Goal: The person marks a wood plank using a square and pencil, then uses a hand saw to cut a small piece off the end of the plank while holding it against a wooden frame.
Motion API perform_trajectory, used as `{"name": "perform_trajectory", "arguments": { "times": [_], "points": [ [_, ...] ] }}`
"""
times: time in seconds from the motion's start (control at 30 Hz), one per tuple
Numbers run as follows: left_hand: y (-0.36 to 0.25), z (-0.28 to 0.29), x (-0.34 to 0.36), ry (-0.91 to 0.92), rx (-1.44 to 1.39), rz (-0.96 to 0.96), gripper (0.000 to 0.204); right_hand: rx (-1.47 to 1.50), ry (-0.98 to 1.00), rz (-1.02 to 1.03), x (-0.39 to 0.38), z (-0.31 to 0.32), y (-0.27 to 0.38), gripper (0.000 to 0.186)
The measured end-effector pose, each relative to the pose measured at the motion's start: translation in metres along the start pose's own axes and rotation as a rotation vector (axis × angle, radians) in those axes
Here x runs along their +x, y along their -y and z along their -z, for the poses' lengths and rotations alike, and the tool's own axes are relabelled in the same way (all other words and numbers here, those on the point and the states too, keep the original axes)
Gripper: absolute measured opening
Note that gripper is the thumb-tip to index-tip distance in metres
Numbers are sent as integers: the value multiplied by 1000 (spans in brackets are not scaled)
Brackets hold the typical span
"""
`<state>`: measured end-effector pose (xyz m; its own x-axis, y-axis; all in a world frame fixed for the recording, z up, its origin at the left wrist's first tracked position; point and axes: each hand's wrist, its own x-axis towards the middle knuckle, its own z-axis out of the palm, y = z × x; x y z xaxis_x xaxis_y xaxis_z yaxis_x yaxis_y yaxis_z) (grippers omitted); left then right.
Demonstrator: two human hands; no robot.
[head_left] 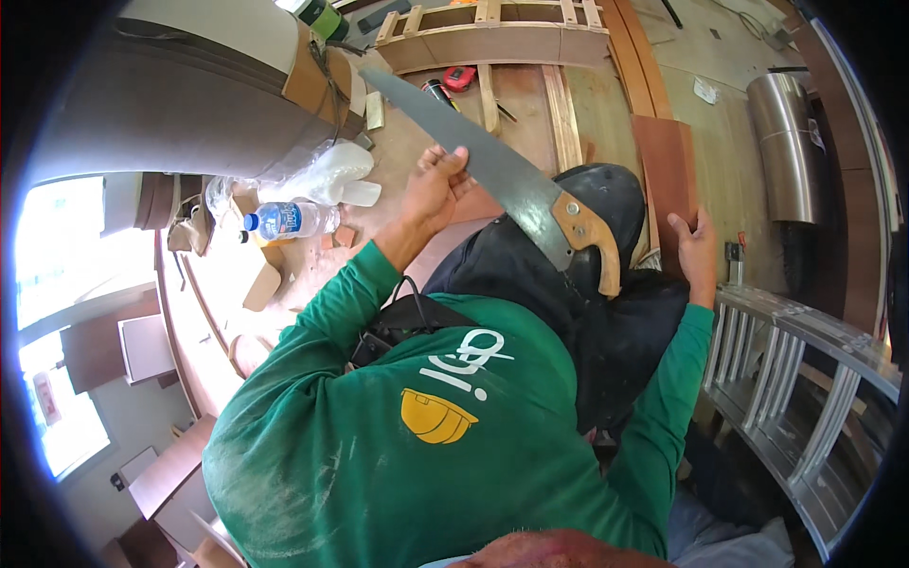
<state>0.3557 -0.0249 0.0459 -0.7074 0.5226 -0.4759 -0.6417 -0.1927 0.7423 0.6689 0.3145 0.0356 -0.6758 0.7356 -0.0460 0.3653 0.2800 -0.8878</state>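
One large grey-brown panel [170, 123] fills the upper left. Next down, an aluminium ladder [814, 331] lies along the right side. A slatted wooden frame [464, 52] sits at the top, brown front face toward the wearer. Green long-sleeved shirt [388, 483], yellow helmet print, over dark trousers [615, 350]. Shiny metal cylinder [791, 147] upper right, well apart from the hands.

Handsaw [502, 180]: runs diagonally over the lap and floor, tip upper left, wooden handle [589, 237] lower right, above the trousers; contact there, can't tell. Neither hand is on the handle. Brown board [666, 161]: right of the saw, apart from it, near edge close to the knee.

Left hand [436, 194]: thumb and fingers clamped on the blade edge, around mid-blade; fingertips partly hidden. Right hand [699, 251]: gripping the near outer corner of the board, thumb on its face, other fingers mostly hidden.

Smaller stuff: clear plastic wrap [327, 175], then a water bottle [294, 220] on its side just beside it, blue cap pointing left. Red tape measure [459, 78] on the floor near the frame.
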Motion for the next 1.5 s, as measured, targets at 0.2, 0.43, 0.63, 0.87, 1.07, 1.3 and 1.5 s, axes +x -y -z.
{"name": "perform_trajectory", "arguments": {
  "times": [0.2,0.43,0.63,0.87,1.07,1.3,1.5],
  "points": [
    [-13,-15,66,-139,-27,-174,11,-53,-189,2,1,14,10,35],
    [3,-14,161,-259,-50,-234,23,81,-245,26,-7,24,7,40],
    [31,24,131,-28,409,7,49,70,-200,23,-23,32,-3,42],
    [66,7,38,454,1723,-933,75,76,-209,1,-31,45,-6,41],
    [81,1,52,492,1978,-712,97,116,-267,113,-25,26,15,48],
    [30,-15,27,496,1582,-651,111,94,-382,231,-23,32,46,52],
    [-69,-100,-46,680,1489,-899,108,-107,-222,309,-57,96,130,56]
  ]
}}
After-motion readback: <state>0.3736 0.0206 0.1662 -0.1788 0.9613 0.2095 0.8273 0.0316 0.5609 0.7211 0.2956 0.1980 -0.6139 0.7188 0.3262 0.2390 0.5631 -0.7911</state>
